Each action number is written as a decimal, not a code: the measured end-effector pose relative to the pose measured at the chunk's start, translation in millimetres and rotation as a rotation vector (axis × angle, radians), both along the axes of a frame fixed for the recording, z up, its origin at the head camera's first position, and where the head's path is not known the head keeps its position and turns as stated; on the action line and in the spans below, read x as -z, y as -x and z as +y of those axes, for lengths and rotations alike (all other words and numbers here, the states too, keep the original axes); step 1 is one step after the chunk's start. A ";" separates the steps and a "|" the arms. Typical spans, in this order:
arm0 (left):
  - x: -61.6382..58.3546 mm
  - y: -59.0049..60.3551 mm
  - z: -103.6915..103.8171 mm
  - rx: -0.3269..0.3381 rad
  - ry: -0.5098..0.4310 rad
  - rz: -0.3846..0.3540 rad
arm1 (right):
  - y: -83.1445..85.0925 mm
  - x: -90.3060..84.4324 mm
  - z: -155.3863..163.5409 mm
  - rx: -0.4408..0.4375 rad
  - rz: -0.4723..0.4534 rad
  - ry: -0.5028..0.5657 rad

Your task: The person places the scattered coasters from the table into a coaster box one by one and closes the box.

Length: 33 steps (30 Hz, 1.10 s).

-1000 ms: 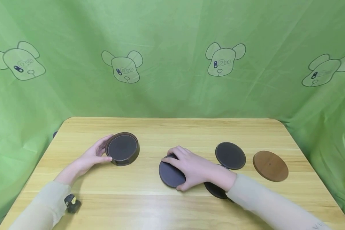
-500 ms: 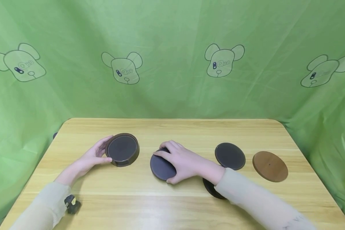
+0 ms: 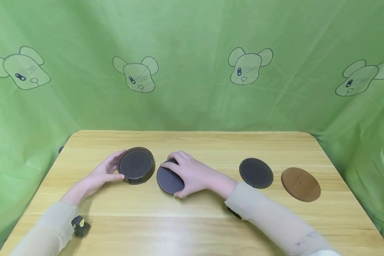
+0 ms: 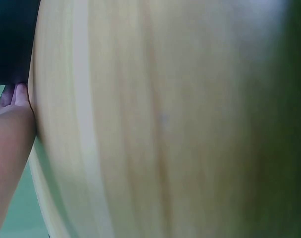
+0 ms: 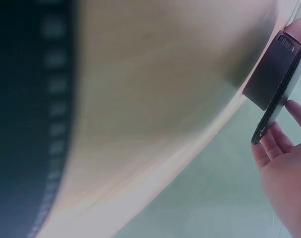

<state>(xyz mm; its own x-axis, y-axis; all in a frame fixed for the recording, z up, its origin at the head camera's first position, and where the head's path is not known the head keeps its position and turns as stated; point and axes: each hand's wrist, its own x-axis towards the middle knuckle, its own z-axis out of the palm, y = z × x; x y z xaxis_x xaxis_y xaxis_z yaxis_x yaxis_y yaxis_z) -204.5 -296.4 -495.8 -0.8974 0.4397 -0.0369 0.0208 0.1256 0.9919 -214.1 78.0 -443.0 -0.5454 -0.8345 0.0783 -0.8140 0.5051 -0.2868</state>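
My left hand (image 3: 112,168) cups the left side of a round dark coaster holder (image 3: 136,165) that has a dark coaster lying in it. My right hand (image 3: 179,176) grips a loose dark coaster (image 3: 167,181) just right of the holder, fingers over its top and thumb at its near edge. In the right wrist view the coaster's edge (image 5: 273,111) shows pinched by my fingers (image 5: 274,148), close beside the holder (image 5: 272,69). The left wrist view shows only fingertips (image 4: 16,96) against blurred wood.
Another dark coaster (image 3: 256,173) and a brown wooden coaster (image 3: 300,184) lie on the right of the wooden table (image 3: 192,227). A further dark coaster (image 3: 233,212) peeks from under my right forearm. Green cloth surrounds the table.
My right hand has carried the dark coaster leftward from the table's middle to right beside the holder. The left hand and holder have stayed put.
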 end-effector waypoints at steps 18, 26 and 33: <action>-2.2 -1.8 -1.8 -0.004 -0.016 -0.030 | 9.0 -7.8 -45.1 0.002 0.016 0.001; -2.5 -2.0 -1.7 0.006 -0.020 -0.038 | 18.9 -9.6 -68.7 0.020 0.026 0.001; -3.7 -2.6 -2.2 0.001 -0.015 -0.043 | 27.8 -9.5 -88.9 0.046 0.028 -0.019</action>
<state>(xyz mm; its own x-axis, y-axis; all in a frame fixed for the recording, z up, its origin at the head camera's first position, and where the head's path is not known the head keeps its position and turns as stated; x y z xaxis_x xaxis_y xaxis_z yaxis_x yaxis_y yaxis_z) -201.9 -298.5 -492.1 -0.8945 0.4417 -0.0690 -0.0218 0.1110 0.9936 -241.9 -10.9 -433.5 -0.5810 -0.8101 0.0785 -0.7974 0.5472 -0.2544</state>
